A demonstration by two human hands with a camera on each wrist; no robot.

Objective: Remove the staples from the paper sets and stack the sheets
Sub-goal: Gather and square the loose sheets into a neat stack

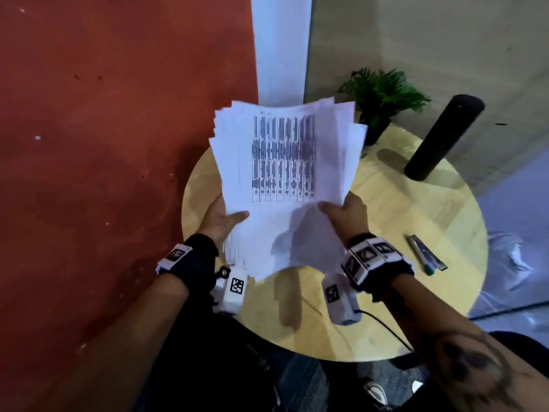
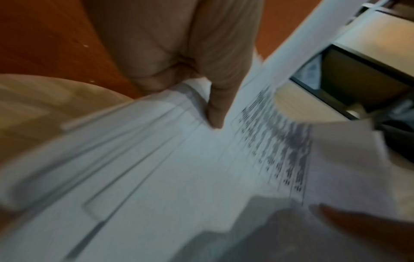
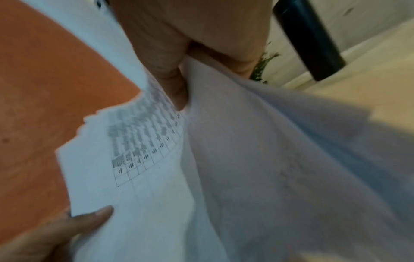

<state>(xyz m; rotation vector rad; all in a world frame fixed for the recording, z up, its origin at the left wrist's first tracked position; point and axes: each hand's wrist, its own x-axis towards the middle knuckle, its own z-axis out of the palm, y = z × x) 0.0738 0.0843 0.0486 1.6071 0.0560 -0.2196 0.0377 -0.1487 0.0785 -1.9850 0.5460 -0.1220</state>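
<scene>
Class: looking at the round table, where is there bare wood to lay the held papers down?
Bare table lies between the black cylinder and the pens. The near edge below the papers also shows bare. The far edge is crowded by the plant.

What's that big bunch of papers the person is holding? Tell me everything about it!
The bunch of papers is a thick, loose pile of white sheets, fanned unevenly so many edges show at the top and left. The top sheet has a printed table of dark, blurry columns. The pile is held up, tilted, above the round wooden table. The left hand grips its lower left edge, thumb on top, and the right hand pinches the right side, bending it. No staple is visible.
</scene>
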